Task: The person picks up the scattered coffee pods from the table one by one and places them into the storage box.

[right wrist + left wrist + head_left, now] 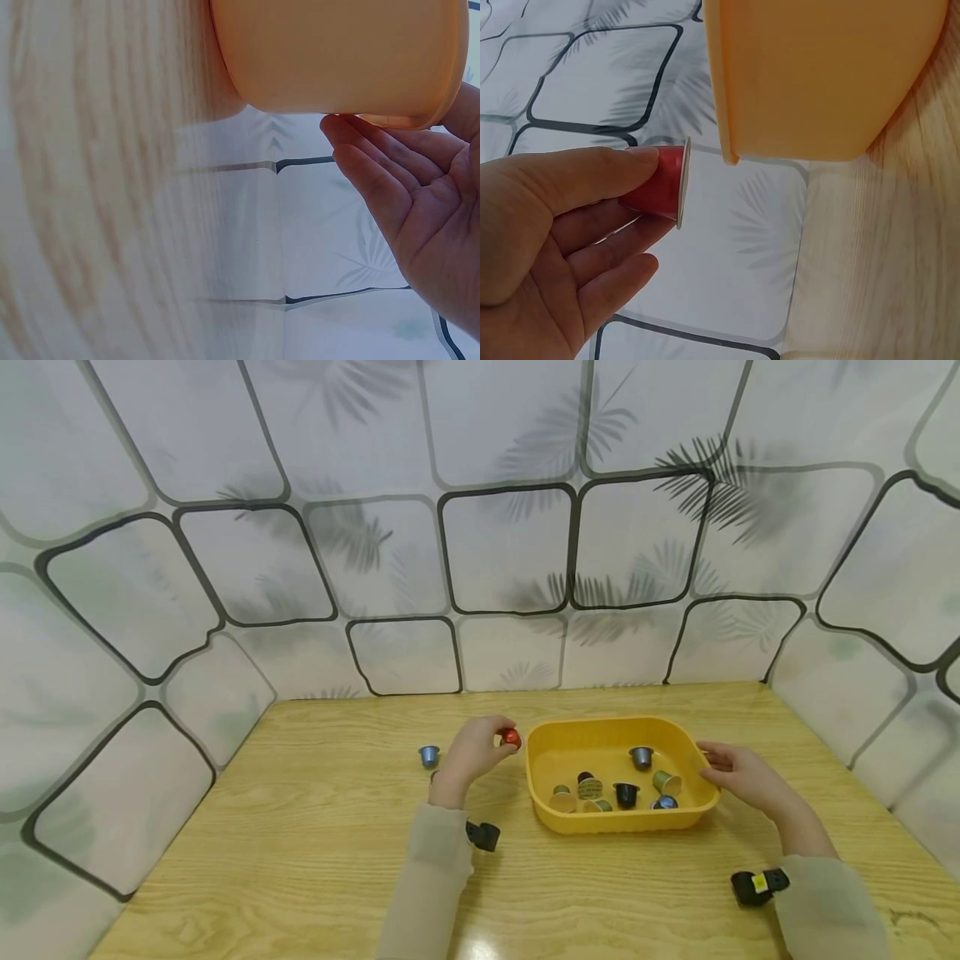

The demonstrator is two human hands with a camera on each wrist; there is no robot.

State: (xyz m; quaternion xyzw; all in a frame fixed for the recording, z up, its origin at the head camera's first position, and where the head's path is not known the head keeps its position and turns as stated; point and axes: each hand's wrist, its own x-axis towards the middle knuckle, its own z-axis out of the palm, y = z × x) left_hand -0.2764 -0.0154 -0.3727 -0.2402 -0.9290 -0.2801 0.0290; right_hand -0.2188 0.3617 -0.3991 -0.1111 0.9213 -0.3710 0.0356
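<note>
My left hand point(471, 753) pinches a red coffee capsule point(658, 184) between thumb and fingertips, just left of a yellow plastic basket point(551, 819). The capsule's pale rimmed lid faces the basket wall. On the right, my right hand point(742, 774) holds the basket's end, its fingers point(375, 161) under the rim outside and the thumb up at the edge. Inside the basket lie several capsules, among them a black capsule point(626, 794), a dark grey capsule point(641, 757), a green capsule point(667, 783) and a blue capsule point(665, 802).
A lone blue capsule point(429, 756) stands on the wooden table point(300, 860), left of my left hand. Another dark piece beside that wrist is mostly hidden. Patterned white panels point(510, 552) rise behind the table and along both sides.
</note>
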